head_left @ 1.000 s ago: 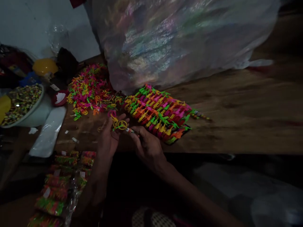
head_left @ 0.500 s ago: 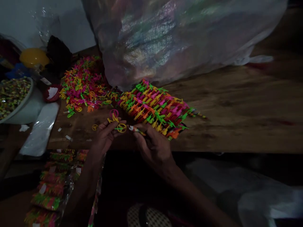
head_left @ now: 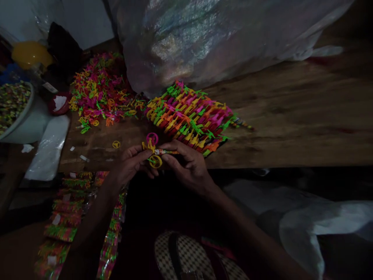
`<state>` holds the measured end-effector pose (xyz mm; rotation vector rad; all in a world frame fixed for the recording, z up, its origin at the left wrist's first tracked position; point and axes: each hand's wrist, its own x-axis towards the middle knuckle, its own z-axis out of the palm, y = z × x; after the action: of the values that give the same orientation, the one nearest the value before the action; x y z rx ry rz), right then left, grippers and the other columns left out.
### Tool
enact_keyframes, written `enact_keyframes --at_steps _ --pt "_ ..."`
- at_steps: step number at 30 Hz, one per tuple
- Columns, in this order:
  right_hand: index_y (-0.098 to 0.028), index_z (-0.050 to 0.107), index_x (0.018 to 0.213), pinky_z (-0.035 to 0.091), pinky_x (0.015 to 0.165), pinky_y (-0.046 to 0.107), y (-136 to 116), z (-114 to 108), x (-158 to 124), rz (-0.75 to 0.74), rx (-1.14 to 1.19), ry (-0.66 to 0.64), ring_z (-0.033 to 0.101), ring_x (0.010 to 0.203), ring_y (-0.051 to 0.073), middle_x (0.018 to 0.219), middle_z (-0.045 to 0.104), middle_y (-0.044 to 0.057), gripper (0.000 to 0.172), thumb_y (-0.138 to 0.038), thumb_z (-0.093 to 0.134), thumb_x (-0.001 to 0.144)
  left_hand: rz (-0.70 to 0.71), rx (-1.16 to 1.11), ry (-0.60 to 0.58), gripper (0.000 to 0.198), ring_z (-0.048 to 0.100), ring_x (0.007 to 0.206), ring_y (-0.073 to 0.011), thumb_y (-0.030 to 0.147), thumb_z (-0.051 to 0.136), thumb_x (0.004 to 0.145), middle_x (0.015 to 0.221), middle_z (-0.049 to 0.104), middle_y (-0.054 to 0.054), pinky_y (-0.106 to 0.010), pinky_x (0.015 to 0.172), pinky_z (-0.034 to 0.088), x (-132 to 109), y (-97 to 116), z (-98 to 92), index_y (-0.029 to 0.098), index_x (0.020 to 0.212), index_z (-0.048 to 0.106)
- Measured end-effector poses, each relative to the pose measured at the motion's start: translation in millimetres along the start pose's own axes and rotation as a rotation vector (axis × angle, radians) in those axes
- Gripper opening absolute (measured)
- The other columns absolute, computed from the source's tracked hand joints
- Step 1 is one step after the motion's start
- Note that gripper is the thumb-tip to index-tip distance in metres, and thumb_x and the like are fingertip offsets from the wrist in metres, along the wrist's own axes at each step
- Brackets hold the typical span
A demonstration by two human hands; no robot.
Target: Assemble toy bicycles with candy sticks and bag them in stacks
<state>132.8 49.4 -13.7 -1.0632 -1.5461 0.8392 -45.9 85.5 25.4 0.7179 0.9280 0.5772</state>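
My left hand [head_left: 132, 163] pinches a small plastic toy [head_left: 150, 146] with yellow parts, a pink ring above and a yellow ring below, plus a bit of green. Closed around a thin, multicoloured patterned tube [head_left: 163, 152] is my right hand [head_left: 188, 161]. The tube's whitish end meets the yellow toy at my left fingertips; whether it sits inside the toy is too small to tell. Just behind my right hand lie neat rows of bright plastic toys [head_left: 189, 116]. A loose heap of similar pieces [head_left: 97, 91] spreads to the left.
A big translucent sack [head_left: 204, 42] stands at the back of the wooden table [head_left: 291, 116]. On the left are a tub of small pieces [head_left: 37, 120], a red bowl [head_left: 54, 105] and clear plastic sleeves [head_left: 49, 149]. Packed strips of toys [head_left: 62, 217] hang below the table edge.
The tube in my right hand has come left and now touches the toy in my left hand. My left hand has shifted right. The view has tilted slightly down.
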Motion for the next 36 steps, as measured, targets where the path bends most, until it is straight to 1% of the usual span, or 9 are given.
enact_keyframes --at_steps 3,6,9,14,19,24,30,33,36 --pt "-0.020 0.063 0.105 0.057 0.071 0.028 2.8 0.9 -0.3 -0.103 -0.051 0.018 0.066 0.079 0.015 0.088 0.067 0.004 0.015 -0.029 0.051 0.100 -0.059 -0.067 -0.074 0.036 0.068 0.049 -0.0183 0.038 0.084 0.071 0.067 0.071 -0.004 -0.024 0.044 0.057 3.8 -4.6 -1.0 0.012 0.087 0.065" --pt "-0.022 0.059 0.111 0.056 0.068 0.030 6.0 3.0 -1.1 -0.271 -0.160 0.062 0.064 0.077 0.017 0.086 0.065 0.005 0.018 -0.017 0.048 0.099 -0.080 -0.140 -0.085 0.035 0.068 0.050 -0.0183 0.034 0.085 0.070 0.069 0.072 -0.004 -0.025 0.046 0.058 7.1 -7.5 -1.4 0.012 0.087 0.065" --pt "-0.023 0.056 0.119 0.055 0.064 0.033 6.9 2.6 -3.4 -0.359 -0.266 0.036 0.063 0.079 0.020 0.087 0.064 0.007 0.025 -0.015 0.045 0.098 -0.081 -0.151 -0.096 0.037 0.069 0.052 -0.0196 0.035 0.087 0.068 0.069 0.073 -0.005 -0.026 0.048 0.059 7.4 -6.9 -1.8 0.012 0.087 0.065" --pt "-0.022 0.053 0.122 0.054 0.064 0.031 2.3 -1.5 -7.8 -0.237 -0.212 -0.013 0.063 0.075 0.017 0.088 0.061 0.006 0.026 -0.016 0.043 0.099 -0.111 -0.098 -0.162 0.037 0.070 0.052 -0.0194 0.039 0.084 0.073 0.069 0.073 -0.006 -0.025 0.050 0.059 5.5 -2.2 -5.0 0.011 0.089 0.067" --pt "-0.025 0.054 0.121 0.054 0.065 0.031 2.3 -12.6 -3.6 -0.302 -0.272 -0.110 0.066 0.080 0.019 0.087 0.063 0.005 0.031 -0.013 0.040 0.097 -0.122 -0.012 -0.100 0.038 0.070 0.053 -0.0190 0.040 0.084 0.071 0.069 0.073 -0.006 -0.027 0.052 0.061 9.2 -4.6 -7.0 0.011 0.090 0.068" --pt "-0.026 0.057 0.108 0.051 0.056 0.025 -3.3 -24.7 -1.2 -0.215 -0.258 -0.213 0.065 0.070 0.015 0.079 0.063 0.002 0.017 -0.020 0.043 0.100 -0.132 -0.034 -0.125 0.037 0.069 0.053 -0.0179 0.039 0.083 0.072 0.076 0.075 -0.008 -0.026 0.051 0.059 8.7 -7.6 0.2 0.011 0.091 0.068" --pt "-0.025 0.058 0.112 0.053 0.062 0.029 -8.6 -22.2 -12.1 -0.228 -0.223 -0.089 0.066 0.075 0.016 0.085 0.066 0.005 0.021 -0.027 0.039 0.104 -0.140 -0.068 -0.160 0.035 0.070 0.055 -0.0196 0.038 0.081 0.074 0.079 0.075 -0.010 -0.026 0.050 0.059 1.6 -7.0 9.4 0.011 0.092 0.068" --pt "-0.027 0.060 0.097 0.049 0.058 0.028 -8.9 -29.3 -13.7 -0.139 -0.218 -0.222 0.064 0.069 0.015 0.078 0.063 0.003 0.024 -0.036 0.038 0.104 -0.160 -0.016 -0.143 0.037 0.071 0.056 -0.0203 0.040 0.083 0.072 0.076 0.075 -0.009 -0.025 0.050 0.059 0.4 -8.1 11.2 0.011 0.091 0.067" --pt "-0.026 0.058 0.093 0.046 0.055 0.026 -13.5 -42.8 -12.2 -0.057 -0.218 -0.330 0.062 0.064 0.012 0.079 0.063 0.002 0.027 -0.038 0.038 0.104 -0.175 0.018 -0.144 0.040 0.071 0.054 -0.0197 0.041 0.084 0.070 0.076 0.075 -0.008 -0.025 0.049 0.059 1.0 -9.8 14.8 0.011 0.091 0.066"
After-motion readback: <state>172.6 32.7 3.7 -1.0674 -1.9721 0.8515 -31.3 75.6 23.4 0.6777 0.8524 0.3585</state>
